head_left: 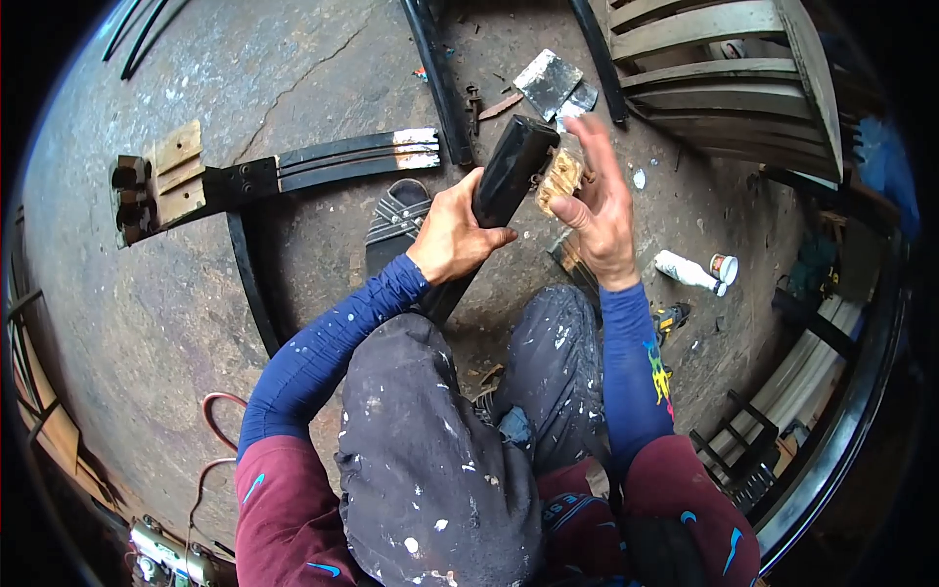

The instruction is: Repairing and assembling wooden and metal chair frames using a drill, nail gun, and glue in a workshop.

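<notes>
My left hand (458, 231) is wrapped round a thick black bar (515, 161), which tilts up and away from between my knees. Close to the bar's far end is a rough, yellowish-tan block (561, 180) with a crumbly-looking surface. My right hand (604, 210) is beside this block, fingers stretched upward and thumb apart, the thumb overlapping the block's edge. Whether the block is fixed to the bar or leans on my right hand, I cannot tell. The lower part of the bar passes behind my left wrist and knee.
A black frame with pale wood pieces (176, 161) lies at left. Beyond the bar are scraper-like metal plates (550, 83). A slatted wooden piece (719, 73) stands far right. A white bottle (685, 270), small tub (724, 268) and red hose (207, 416) are on the floor.
</notes>
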`<state>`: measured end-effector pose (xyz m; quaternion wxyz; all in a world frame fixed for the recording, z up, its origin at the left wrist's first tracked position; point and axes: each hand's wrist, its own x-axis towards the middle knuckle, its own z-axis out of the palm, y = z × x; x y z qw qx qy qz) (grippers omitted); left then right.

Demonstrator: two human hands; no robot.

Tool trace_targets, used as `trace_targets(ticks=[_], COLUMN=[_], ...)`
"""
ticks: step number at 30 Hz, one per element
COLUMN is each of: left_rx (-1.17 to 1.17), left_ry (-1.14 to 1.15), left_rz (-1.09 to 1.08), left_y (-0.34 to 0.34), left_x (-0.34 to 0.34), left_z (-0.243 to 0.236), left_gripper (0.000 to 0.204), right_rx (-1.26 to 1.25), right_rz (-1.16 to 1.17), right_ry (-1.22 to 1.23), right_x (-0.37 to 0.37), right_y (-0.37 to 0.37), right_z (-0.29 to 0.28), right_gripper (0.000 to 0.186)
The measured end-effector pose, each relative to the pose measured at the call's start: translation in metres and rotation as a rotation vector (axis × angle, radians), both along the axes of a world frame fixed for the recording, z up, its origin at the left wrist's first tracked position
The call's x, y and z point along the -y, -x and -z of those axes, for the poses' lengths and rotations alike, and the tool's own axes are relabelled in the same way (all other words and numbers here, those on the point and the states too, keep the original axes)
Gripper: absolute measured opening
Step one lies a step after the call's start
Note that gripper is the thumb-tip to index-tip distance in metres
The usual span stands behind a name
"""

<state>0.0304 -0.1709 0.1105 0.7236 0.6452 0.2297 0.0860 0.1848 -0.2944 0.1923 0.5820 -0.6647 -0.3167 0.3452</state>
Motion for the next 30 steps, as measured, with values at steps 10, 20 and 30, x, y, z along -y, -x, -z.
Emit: trace_targets(ticks=[10, 20, 30], left_rx=[-0.004, 0.016, 0.075], left_ry=[-0.043, -0.072, 0.499], left_rz=[-0.012, 0.046, 0.142], left_y=[0.008, 0.001, -0.003], left_x=[-0.010, -0.012, -0.006], left_z=[0.000, -0.005, 0.033], left_gripper=[0.060, 0.050, 0.051], right_rx=[-0.058, -0.291, -0.181], right_rz=[-0.129, -0.136, 0.029], right_ry=[-0.010, -0.059, 0.222], right_x=[-0.011, -0.008, -0.006], right_y=[-0.014, -0.020, -0.020], right_z=[0.008, 0.011, 0.032], right_gripper=[0.092, 0.092, 0.077])
